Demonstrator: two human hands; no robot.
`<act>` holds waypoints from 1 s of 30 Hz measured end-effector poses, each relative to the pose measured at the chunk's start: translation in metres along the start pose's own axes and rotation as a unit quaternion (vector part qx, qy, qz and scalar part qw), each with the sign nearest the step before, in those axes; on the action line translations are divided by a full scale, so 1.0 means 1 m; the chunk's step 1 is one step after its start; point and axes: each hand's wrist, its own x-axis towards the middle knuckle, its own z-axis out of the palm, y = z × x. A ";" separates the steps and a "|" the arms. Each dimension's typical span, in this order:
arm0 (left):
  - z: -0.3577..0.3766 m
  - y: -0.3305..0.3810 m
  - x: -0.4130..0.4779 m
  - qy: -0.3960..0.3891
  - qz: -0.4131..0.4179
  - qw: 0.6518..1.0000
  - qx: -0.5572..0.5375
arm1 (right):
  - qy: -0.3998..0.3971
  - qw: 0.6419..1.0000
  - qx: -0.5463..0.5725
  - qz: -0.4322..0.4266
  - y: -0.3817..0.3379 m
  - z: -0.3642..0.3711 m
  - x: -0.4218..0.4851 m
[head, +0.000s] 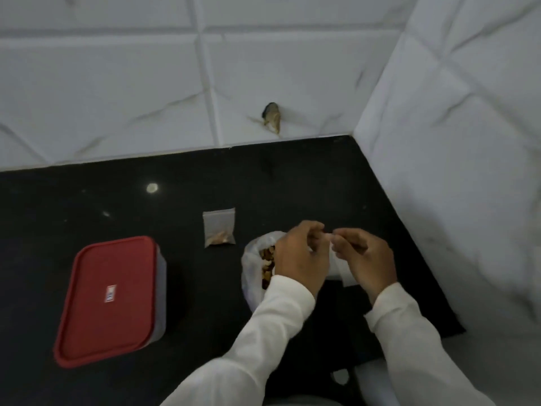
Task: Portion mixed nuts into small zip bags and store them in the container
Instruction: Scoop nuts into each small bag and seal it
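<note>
Head camera: I see the left hand [301, 259] and right hand [366, 259] pinching a small zip bag [341, 272] with curled fingers above the nut bag [265, 262], the red-lidded container [111, 300] sitting well left on the desk [205, 303].

Long, loose off-white sleeves cover both arms, the left sleeve [263, 344] entering from six o'clock, the right sleeve [415, 347] from five o'clock. Plain soft cuffs end at the wrists, leaving the left hand [301, 259] and right hand [370, 259] bare.

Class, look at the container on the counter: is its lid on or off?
On. The red lid covers the whole top of the container; no gap shows.
</note>
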 end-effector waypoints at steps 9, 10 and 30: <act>0.101 -0.012 -0.039 -0.063 -0.059 0.996 -0.005 | 0.044 0.988 -0.142 0.034 0.073 -0.033 0.013; 0.105 -0.013 -0.038 -0.060 -0.068 0.996 0.005 | 0.037 0.987 -0.154 0.038 0.076 -0.034 0.016; 0.129 -0.015 -0.018 0.001 -0.172 0.984 -0.052 | -0.019 0.993 -0.064 0.100 0.098 -0.037 0.023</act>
